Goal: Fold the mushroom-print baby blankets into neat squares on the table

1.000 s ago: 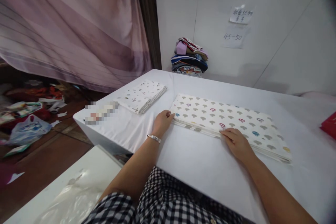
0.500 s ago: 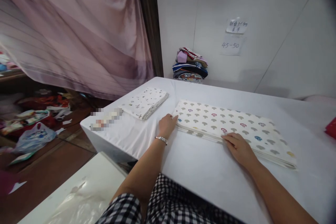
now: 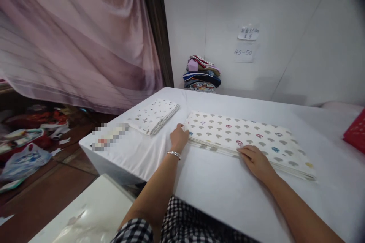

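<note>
Head view shows little change from half a second earlier: both hands stay on the folded mushroom-print cloth (image 3: 245, 136) at centre frame, only the view has shifted slightly. That one cloth lies flat on the white table (image 3: 228, 186), its long axis running from centre left down toward the right edge. The left hand (image 3: 179, 138) pinches its left corner and the right hand (image 3: 255, 159) rests open on its near edge; one smaller folded cloth (image 3: 155, 114) lies left, one clothes pile (image 3: 202, 74) behind.
</note>
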